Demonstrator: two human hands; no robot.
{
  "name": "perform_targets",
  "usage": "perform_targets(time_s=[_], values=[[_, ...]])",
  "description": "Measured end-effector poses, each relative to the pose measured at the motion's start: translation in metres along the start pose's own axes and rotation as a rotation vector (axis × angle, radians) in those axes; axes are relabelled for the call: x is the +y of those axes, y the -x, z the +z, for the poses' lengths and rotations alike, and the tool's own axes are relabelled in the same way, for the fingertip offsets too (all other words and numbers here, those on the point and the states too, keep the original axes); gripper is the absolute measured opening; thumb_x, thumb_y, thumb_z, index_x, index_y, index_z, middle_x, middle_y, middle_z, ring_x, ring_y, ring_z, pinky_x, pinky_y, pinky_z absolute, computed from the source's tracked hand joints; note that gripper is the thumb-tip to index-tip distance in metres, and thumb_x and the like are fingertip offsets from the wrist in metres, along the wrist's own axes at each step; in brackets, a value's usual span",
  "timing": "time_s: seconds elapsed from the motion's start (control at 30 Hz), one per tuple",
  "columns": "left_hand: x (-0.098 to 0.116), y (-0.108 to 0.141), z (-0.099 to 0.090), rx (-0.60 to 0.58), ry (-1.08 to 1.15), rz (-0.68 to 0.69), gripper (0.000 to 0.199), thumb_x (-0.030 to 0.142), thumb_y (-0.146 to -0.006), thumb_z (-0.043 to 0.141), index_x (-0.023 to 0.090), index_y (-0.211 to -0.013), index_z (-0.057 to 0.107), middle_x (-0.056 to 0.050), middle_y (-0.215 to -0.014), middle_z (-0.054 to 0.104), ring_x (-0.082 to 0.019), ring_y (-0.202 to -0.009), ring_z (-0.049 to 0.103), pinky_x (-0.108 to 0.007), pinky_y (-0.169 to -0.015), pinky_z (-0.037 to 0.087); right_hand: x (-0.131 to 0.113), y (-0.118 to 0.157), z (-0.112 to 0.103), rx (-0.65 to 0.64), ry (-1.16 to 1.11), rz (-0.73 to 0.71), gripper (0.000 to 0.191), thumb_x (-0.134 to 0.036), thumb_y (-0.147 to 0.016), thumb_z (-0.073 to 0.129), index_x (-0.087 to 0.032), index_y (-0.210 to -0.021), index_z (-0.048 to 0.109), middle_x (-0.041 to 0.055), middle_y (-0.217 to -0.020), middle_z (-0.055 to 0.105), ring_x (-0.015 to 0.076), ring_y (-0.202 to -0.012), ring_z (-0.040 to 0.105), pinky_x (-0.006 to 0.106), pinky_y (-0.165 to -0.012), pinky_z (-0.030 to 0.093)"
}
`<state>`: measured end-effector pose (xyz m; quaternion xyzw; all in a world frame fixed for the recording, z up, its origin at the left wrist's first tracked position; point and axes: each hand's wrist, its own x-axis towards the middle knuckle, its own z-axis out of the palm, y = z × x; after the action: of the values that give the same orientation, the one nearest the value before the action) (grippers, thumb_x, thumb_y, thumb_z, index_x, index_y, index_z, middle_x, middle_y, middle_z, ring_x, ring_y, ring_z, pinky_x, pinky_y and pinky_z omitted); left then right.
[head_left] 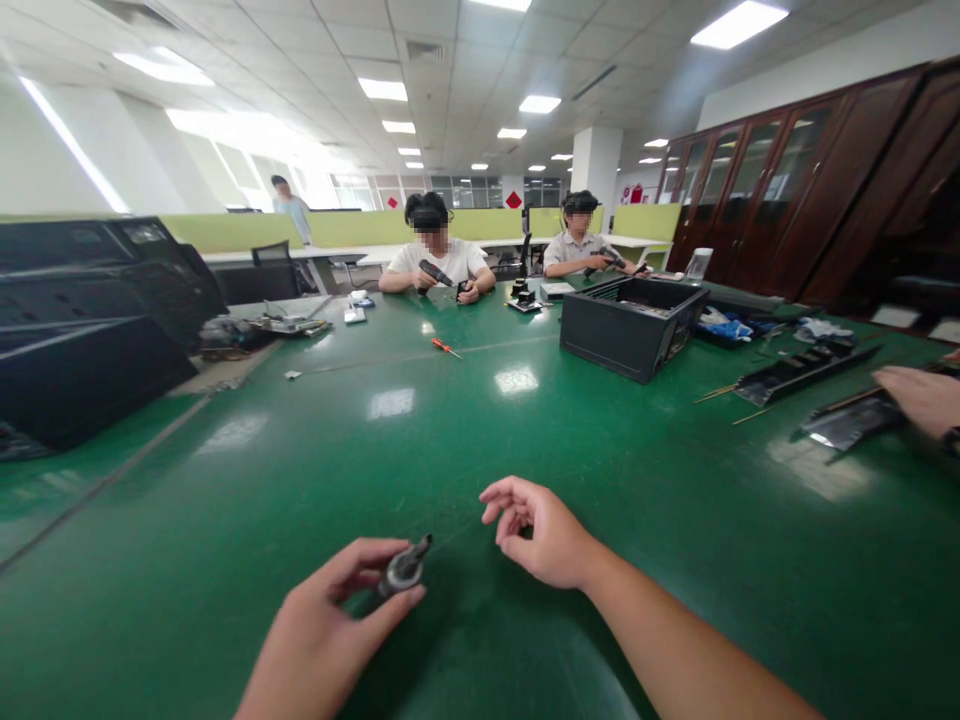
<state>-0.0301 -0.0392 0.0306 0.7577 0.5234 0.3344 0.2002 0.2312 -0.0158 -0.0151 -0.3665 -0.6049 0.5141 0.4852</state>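
Low in the view, my left hand (337, 610) grips a dark electric screwdriver (403, 570) between thumb and fingers. Its grey collar and short bit point up and slightly right; the rest of its body is hidden by the hand. My right hand (544, 530) hovers over the green table (465, 430), to the right of the tool and apart from it. Its fingers are loosely curved with a gap to the thumb, and nothing shows in them. Farther off, an orange-handled screwdriver (445, 347) lies on the table.
A black computer case (626, 325) stands at the right, with dark metal panels (795, 370) beyond it and another person's hand (922, 395) at the edge. Stacked black cases (90, 320) fill the left. Two people sit opposite, one holding a power driver (436, 273).
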Motion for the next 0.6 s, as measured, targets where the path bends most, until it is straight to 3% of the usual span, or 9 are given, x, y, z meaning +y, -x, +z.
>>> perform_targets(time_s=[0.1, 0.2, 0.43, 0.6], values=[[0.018, -0.031, 0.034, -0.138, 0.045, 0.057, 0.03, 0.041, -0.081, 0.071, 0.023, -0.105, 0.074, -0.005, -0.101, 0.076, -0.024, -0.091, 0.073, -0.035, -0.084, 0.06, 0.001, 0.001, 0.0, 0.046, 0.149, -0.042, 0.063, 0.003, -0.065, 0.06, -0.021, -0.123, 0.055, 0.0048, -0.111, 0.063, 0.0106, -0.075, 0.06, 0.025, -0.069, 0.049], [0.024, -0.039, 0.053, -0.131, 0.073, 0.108, 0.027, 0.036, -0.083, 0.069, 0.025, -0.107, 0.074, -0.004, -0.104, 0.076, -0.023, -0.096, 0.072, -0.035, -0.089, 0.059, 0.003, 0.002, 0.002, 0.095, 0.229, -0.028, 0.063, 0.002, -0.067, 0.061, -0.022, -0.125, 0.054, 0.0049, -0.113, 0.064, 0.012, -0.076, 0.061, 0.024, -0.068, 0.05], [0.006, -0.03, 0.053, -0.042, 0.035, 0.127, 0.027, 0.034, -0.078, 0.072, 0.025, -0.104, 0.072, -0.001, -0.1, 0.077, -0.022, -0.091, 0.073, -0.03, -0.083, 0.059, -0.005, 0.004, 0.004, 0.071, 0.403, -0.03, 0.037, -0.005, -0.069, 0.065, -0.02, -0.102, 0.066, 0.0023, -0.098, 0.07, 0.0177, -0.084, 0.064, 0.028, -0.077, 0.05], [0.007, -0.03, 0.052, -0.017, 0.032, 0.217, 0.017, 0.031, -0.079, 0.072, 0.027, -0.095, 0.073, 0.003, -0.091, 0.077, -0.017, -0.082, 0.073, -0.023, -0.076, 0.058, -0.009, 0.007, 0.007, 0.032, 0.428, -0.015, 0.033, -0.009, -0.07, 0.069, -0.021, -0.101, 0.068, 0.0011, -0.092, 0.07, 0.015, -0.072, 0.063, 0.026, -0.07, 0.049]])
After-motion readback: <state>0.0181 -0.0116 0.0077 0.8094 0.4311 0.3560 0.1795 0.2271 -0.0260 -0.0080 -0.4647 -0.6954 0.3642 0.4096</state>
